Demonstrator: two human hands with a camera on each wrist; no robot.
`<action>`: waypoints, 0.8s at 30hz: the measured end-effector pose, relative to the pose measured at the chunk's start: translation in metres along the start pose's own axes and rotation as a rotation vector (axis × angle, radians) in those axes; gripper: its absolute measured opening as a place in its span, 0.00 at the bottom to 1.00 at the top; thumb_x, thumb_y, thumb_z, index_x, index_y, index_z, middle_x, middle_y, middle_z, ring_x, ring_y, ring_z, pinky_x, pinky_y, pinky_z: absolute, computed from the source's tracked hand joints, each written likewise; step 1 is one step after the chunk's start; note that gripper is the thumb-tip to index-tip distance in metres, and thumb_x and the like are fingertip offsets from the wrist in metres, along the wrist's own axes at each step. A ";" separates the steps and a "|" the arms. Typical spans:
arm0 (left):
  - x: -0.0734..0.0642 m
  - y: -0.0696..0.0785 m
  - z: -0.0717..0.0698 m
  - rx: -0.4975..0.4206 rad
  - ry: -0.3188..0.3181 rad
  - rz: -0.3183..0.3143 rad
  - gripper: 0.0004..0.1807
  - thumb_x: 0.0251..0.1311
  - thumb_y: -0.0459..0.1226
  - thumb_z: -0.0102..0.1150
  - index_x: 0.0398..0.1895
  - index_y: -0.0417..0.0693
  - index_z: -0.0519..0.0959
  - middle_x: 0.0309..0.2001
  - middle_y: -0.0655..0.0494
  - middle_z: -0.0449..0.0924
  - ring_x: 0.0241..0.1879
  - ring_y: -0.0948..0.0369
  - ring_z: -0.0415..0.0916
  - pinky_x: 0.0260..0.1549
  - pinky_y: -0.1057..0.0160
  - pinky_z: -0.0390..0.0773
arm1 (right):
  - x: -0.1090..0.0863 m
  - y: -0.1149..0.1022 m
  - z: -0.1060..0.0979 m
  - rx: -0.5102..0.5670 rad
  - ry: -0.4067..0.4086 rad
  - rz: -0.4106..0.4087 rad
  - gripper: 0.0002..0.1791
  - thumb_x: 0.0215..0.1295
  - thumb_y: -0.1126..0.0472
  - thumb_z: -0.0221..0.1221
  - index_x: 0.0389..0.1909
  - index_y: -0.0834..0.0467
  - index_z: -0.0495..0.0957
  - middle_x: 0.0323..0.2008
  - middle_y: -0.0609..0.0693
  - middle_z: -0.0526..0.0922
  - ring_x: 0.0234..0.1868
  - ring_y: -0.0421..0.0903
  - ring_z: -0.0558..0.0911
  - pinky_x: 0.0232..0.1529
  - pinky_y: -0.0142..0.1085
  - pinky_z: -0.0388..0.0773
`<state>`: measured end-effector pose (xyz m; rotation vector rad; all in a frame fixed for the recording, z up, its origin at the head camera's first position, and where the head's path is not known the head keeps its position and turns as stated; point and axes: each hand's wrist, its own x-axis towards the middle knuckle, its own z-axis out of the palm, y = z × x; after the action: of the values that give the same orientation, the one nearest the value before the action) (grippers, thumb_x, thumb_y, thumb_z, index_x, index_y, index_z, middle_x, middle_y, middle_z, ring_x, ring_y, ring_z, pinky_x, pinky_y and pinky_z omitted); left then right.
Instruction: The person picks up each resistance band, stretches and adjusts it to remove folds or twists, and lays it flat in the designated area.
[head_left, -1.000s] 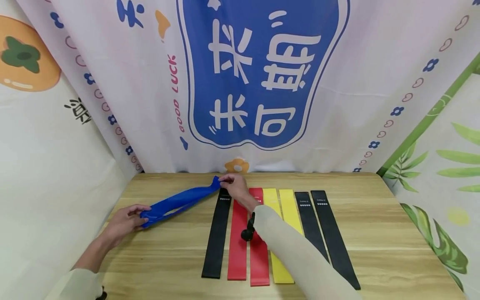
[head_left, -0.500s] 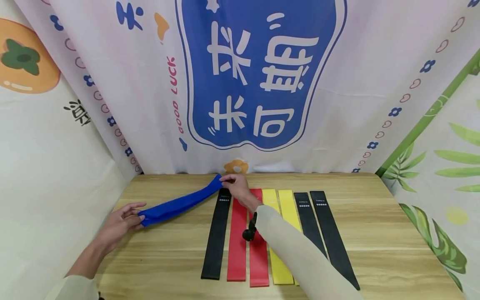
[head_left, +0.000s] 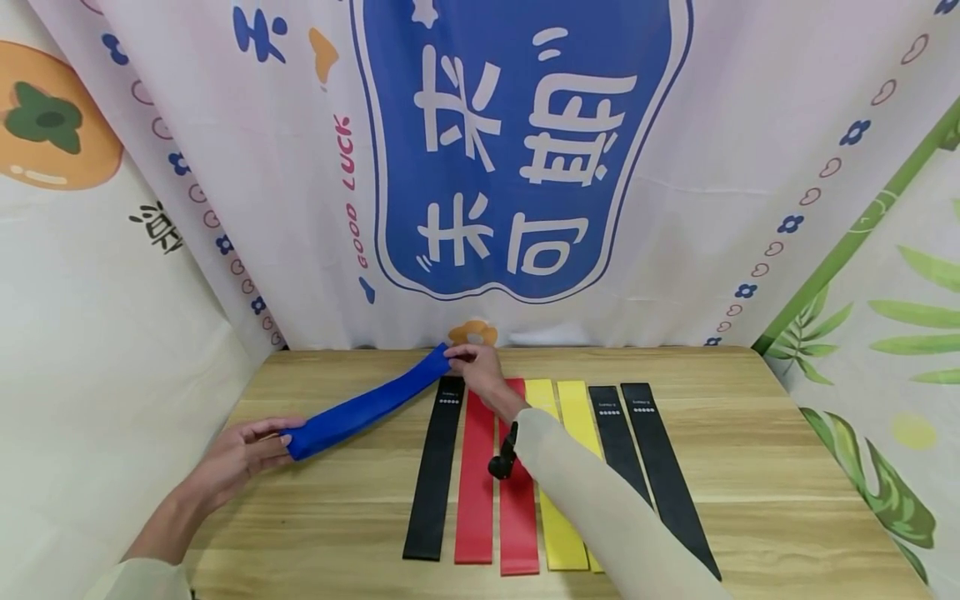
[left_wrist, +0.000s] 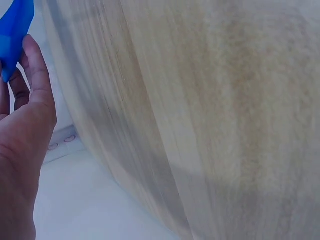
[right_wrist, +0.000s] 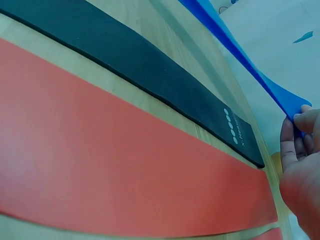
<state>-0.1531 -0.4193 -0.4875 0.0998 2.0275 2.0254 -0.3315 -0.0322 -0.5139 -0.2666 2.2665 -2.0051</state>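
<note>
A blue resistance band (head_left: 367, 408) stretches slantwise between both hands above the left part of the table, its two layers lying together. My left hand (head_left: 243, 454) pinches its lower left end between thumb and fingers; in the left wrist view that end of the blue band (left_wrist: 12, 37) shows at the top left corner. At the far edge, my right hand (head_left: 480, 371) pinches the upper right end. The right wrist view shows the right hand (right_wrist: 302, 155) with thumb and fingers on the blue band (right_wrist: 265, 82), above a black band (right_wrist: 150, 65) and a red band (right_wrist: 125, 155).
Laid side by side on the wooden table (head_left: 780, 467) are a black band (head_left: 435, 475), two red bands (head_left: 474, 492), two yellow bands (head_left: 577, 408) and two more black bands (head_left: 667, 475). The right forearm crosses over some. A printed curtain (head_left: 300, 208) hangs behind the far edge.
The blue band's layers, gaping apart a second ago, now lie together as one flat strip. My right hand has shifted slightly right, and the left hand has changed its hold on the end.
</note>
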 end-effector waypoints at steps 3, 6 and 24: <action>-0.001 0.000 0.004 -0.022 0.007 -0.006 0.17 0.79 0.29 0.53 0.64 0.33 0.81 0.57 0.66 0.86 0.55 0.64 0.84 0.54 0.58 0.86 | 0.002 -0.001 0.000 -0.007 0.004 -0.007 0.10 0.72 0.72 0.64 0.45 0.57 0.91 0.48 0.51 0.86 0.45 0.46 0.82 0.45 0.33 0.82; -0.001 -0.002 0.009 0.022 0.070 -0.029 0.14 0.78 0.31 0.56 0.59 0.34 0.84 0.53 0.64 0.88 0.52 0.64 0.86 0.52 0.58 0.86 | 0.003 -0.002 -0.001 -0.005 0.006 -0.012 0.10 0.72 0.71 0.64 0.46 0.57 0.91 0.48 0.52 0.85 0.44 0.46 0.82 0.45 0.34 0.83; -0.004 -0.006 0.030 0.296 0.243 -0.080 0.19 0.67 0.30 0.69 0.57 0.27 0.80 0.50 0.50 0.84 0.45 0.67 0.84 0.43 0.63 0.87 | 0.004 -0.010 0.000 0.016 0.003 -0.045 0.11 0.71 0.73 0.64 0.47 0.58 0.91 0.49 0.52 0.87 0.44 0.46 0.84 0.53 0.43 0.86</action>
<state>-0.1412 -0.3915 -0.4921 -0.1757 2.4277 1.7492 -0.3351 -0.0339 -0.5038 -0.3162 2.2646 -2.0453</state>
